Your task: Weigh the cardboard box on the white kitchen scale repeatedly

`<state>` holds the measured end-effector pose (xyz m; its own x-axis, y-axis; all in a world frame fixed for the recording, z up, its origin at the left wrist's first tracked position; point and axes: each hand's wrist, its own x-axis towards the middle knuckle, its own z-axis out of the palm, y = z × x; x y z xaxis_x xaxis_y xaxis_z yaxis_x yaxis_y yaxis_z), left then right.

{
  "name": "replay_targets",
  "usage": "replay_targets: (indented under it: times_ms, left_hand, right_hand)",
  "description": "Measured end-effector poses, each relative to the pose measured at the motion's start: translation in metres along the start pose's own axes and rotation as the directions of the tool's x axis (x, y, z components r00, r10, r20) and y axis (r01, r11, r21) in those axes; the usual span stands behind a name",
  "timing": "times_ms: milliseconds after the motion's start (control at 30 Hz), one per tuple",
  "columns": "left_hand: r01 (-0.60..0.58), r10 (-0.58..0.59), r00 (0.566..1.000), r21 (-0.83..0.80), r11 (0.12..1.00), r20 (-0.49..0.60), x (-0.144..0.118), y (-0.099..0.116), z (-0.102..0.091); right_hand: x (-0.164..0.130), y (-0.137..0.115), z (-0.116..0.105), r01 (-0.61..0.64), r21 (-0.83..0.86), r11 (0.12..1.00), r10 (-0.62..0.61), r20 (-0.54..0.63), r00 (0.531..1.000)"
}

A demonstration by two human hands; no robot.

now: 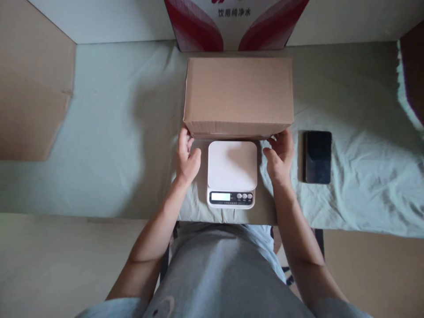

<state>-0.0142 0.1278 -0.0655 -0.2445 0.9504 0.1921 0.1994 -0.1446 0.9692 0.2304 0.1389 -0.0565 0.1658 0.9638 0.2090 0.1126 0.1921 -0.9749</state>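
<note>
Head cam: my left hand (186, 155) & right hand (280, 155) curl fingers under cardboard box (238, 92) near corners, box just beyond fingertips, scale (232, 173) btwn hands. I'd judge lift onto scale; needs level raise.

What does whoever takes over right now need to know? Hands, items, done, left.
Left hand: fingers on the near left corner of the cardboard box.
Right hand: fingers on the near right corner of the same box.
Box lies on the cloth-covered table, just behind the kitchen scale, not on it.
Scale platform is bare; display reading too small to tell.
Phone lies right of the right hand, screen dark.
Done: box gripped at both corners.
Left: probably placing the box on the scale.
</note>
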Motion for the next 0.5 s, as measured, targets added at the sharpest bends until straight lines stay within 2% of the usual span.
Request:
replay_targets:
  times_ms: [133, 267, 367, 500]
  left_hand:
    - [-0.056, 0.055, 0.998, 0.035, 0.998, 0.038, -0.006, 0.038, -0.007]
    - [-0.056, 0.055, 0.998, 0.050, 0.997, 0.019, -0.030, 0.074, -0.015]
    - [-0.020, 0.019, 0.999, 0.044, 0.999, 0.035, -0.055, 0.086, -0.020]
    - [0.060, -0.062, 0.998, 0.059, 0.996, 0.033, -0.084, 0.091, -0.030]
  right_hand:
    - [-0.005, -0.028, -0.004, 0.059, -0.078, 0.995, -0.063, -0.053, 0.997]
    - [-0.022, -0.060, -0.009, 0.071, -0.120, 0.990, -0.085, -0.122, 0.989]
    - [-0.045, -0.074, -0.014, 0.043, -0.125, 0.991, -0.061, -0.145, 0.988]
    - [-0.081, -0.075, -0.023, -0.014, -0.123, 0.992, -0.003, -0.138, 0.990]
